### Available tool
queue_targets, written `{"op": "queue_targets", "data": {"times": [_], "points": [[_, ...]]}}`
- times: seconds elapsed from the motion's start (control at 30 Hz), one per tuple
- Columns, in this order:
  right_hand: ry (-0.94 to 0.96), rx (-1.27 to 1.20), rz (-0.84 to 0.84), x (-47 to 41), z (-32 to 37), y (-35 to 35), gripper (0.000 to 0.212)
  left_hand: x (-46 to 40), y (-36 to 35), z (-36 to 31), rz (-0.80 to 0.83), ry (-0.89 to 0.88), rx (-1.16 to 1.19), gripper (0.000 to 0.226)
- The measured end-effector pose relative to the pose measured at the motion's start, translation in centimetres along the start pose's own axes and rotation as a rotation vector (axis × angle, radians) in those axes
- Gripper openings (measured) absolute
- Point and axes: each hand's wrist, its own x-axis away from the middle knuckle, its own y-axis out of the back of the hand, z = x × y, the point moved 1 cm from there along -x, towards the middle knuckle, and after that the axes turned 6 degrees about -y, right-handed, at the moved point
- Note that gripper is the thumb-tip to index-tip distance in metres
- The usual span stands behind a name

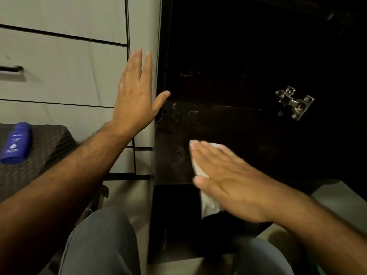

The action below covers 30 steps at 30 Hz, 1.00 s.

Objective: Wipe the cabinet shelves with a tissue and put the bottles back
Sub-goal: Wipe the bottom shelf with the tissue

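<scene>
While the dark cabinet shelf gets wiped, the left hand at ten o'clock lies flat, fingers straight, against the pale cabinet edge, likely bracing; the right hand at five o'clock presses the tissue down open-palmed; one blue bottle waits at nine o'clock; the cabinet's depths are too dark to read
</scene>
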Motion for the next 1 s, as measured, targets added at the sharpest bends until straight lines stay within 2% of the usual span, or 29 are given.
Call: {"op": "queue_targets", "data": {"times": [0.17,0.27,0.4,0.6,0.73,0.87,1.0], "points": [[-0.200,0.011,0.078,-3.2,-1.2,1.9,0.066,0.5,-0.2,0.0,0.014,0.030,0.002,0.081],[-0.125,0.024,0.027,-5.3,1.6,1.5,0.068,0.4,0.0,-0.1,0.014,0.032,-0.012,0.081],[0.025,0.008,-0.004,-2.3,1.5,-0.1,0.072,0.2,-0.2,0.1,0.025,0.039,-0.006,0.082],[-0.178,0.026,0.072,-4.1,-0.3,1.8,0.067,0.5,-0.4,-0.1,0.041,0.042,0.022,0.078],[-0.101,0.035,0.035,-5.9,2.9,1.4,0.069,0.4,-0.4,0.1,0.049,0.037,0.012,0.078],[0.012,0.013,0.020,-2.5,2.1,0.1,0.070,0.4,-0.7,0.5,0.058,0.026,0.007,0.077],[-0.156,0.041,0.071,-3.8,0.1,1.5,0.067,0.6,-1.0,0.4,0.051,-0.003,0.006,0.071]]}}
